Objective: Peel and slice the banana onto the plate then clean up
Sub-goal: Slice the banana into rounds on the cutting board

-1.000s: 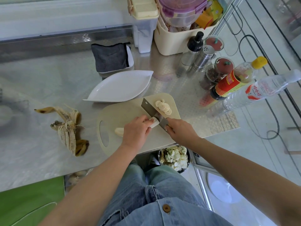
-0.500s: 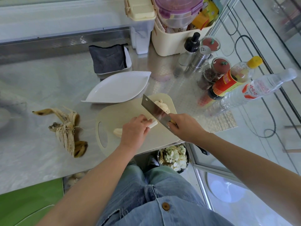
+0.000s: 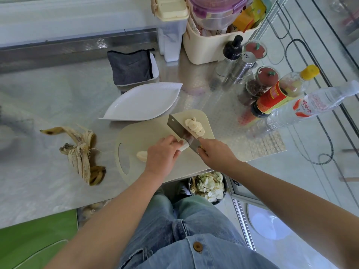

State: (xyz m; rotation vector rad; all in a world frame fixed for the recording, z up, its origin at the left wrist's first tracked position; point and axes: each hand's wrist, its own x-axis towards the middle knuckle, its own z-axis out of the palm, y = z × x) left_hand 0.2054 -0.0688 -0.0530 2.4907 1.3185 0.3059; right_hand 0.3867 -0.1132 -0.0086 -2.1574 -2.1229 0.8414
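Banana peel lies far left on the tabletop, well apart from the cutting board. It's a cleanup item and not in the way.

The banana lies across the board. Its left tip pokes out from under the left hand, which is curled over the fruit and pins it down. The cut end sits against the knife blade. The right hand is wrapped round the handle, which is mostly hidden. Slices are piled on the board's far right corner, just past the blade.

My read: mid-slicing, with a good part of the banana left. The plate holds nothing yet and sits just far of the board, so the transfer is short.

To do it well:
- Tuck the fingertips and use the knuckles as the blade guide.
- Cut straight down with light pressure, since the fruit is soft.
- Walk the left hand back after each slice.

Watch the bottles and jars crowding the tabletop to the right of the board. They're near the knife arm's swing. The board sits close to the near tabletop edge, with the scrap bin below it.
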